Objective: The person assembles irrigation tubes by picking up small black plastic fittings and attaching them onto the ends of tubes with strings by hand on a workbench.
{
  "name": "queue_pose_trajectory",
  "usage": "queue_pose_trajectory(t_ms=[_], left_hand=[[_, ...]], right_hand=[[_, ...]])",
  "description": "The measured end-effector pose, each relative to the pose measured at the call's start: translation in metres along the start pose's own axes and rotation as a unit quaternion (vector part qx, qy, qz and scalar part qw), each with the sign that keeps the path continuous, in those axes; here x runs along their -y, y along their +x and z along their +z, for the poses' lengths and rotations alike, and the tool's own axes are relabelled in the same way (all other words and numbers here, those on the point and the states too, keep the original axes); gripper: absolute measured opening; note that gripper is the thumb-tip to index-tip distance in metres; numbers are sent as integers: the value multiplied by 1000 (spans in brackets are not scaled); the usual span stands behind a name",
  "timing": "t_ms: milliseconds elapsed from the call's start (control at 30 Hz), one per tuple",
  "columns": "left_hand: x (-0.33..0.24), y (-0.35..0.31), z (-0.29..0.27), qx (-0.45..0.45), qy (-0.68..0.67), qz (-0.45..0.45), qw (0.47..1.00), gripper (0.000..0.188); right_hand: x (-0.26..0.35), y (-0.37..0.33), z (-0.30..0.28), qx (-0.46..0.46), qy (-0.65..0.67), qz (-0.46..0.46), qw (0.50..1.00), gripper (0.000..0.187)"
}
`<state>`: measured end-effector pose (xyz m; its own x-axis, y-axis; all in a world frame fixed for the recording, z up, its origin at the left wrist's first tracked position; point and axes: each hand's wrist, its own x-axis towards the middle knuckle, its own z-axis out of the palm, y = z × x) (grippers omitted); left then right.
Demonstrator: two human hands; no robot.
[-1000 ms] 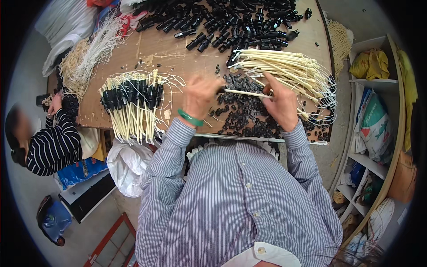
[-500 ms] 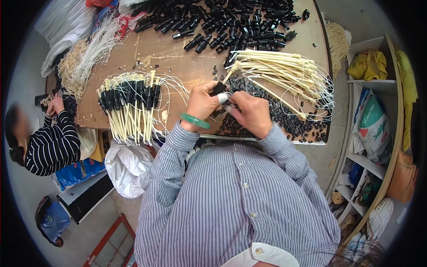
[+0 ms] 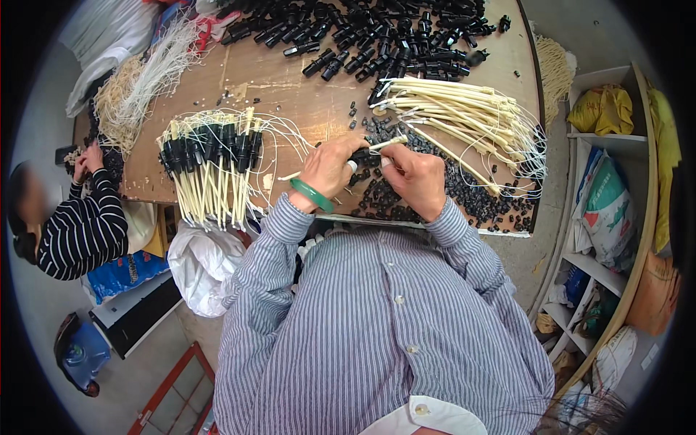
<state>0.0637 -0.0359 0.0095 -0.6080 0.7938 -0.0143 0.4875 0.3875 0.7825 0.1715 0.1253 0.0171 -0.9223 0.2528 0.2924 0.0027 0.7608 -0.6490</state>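
Note:
My left hand [image 3: 328, 172], a green bangle at its wrist, is closed around a black fitting [image 3: 360, 155] that shows only in part. A thin cream tube [image 3: 288, 176] pokes out on the left side of that hand. Between the hands a whitish end piece [image 3: 389, 143] slants up to the right. My right hand [image 3: 419, 177] is closed close beside it, thumb and forefinger pressed together; its fingertips partly hide what they grip. Under both hands lies a spread of small black parts [image 3: 471, 196].
To the left rests a row of cream tubes with black fittings [image 3: 210, 156] and thin white wires. Plain cream tubes [image 3: 449, 116] lie at right, black fittings [image 3: 406, 43] heaped beyond. A wire bundle [image 3: 156, 80] lies far left, near a person in striped sleeves [image 3: 83, 225]. Shelves [image 3: 605, 138] stand right.
The held piece has turned: its cream tube pointed up and away at the right before, and now shows left of my left hand. My right hand has shifted slightly right.

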Motion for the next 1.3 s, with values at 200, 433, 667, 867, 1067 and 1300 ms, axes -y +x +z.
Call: queue_pose_trajectory(t_ms=[200,433,667,867,1067,1300], left_hand=[[-14,9,-7,119,0,-54,991,45],[-19,2,-4,-38,-135,-1,990,30],[-11,-4,2,-107,-74,160,979,16],[20,37,18,-208,29,-76,975,34],[33,43,9,-155,-38,-103,982,27],[-22,18,26,-149,-213,-68,963,18]], right_hand=[[-2,-1,1,59,82,-2,995,11],[0,-9,-1,99,61,-21,993,14],[3,-11,4,85,151,-2,985,13],[-2,-11,4,40,132,137,981,15],[-12,-10,-3,36,169,213,962,18],[-25,-2,16,47,195,239,950,18]])
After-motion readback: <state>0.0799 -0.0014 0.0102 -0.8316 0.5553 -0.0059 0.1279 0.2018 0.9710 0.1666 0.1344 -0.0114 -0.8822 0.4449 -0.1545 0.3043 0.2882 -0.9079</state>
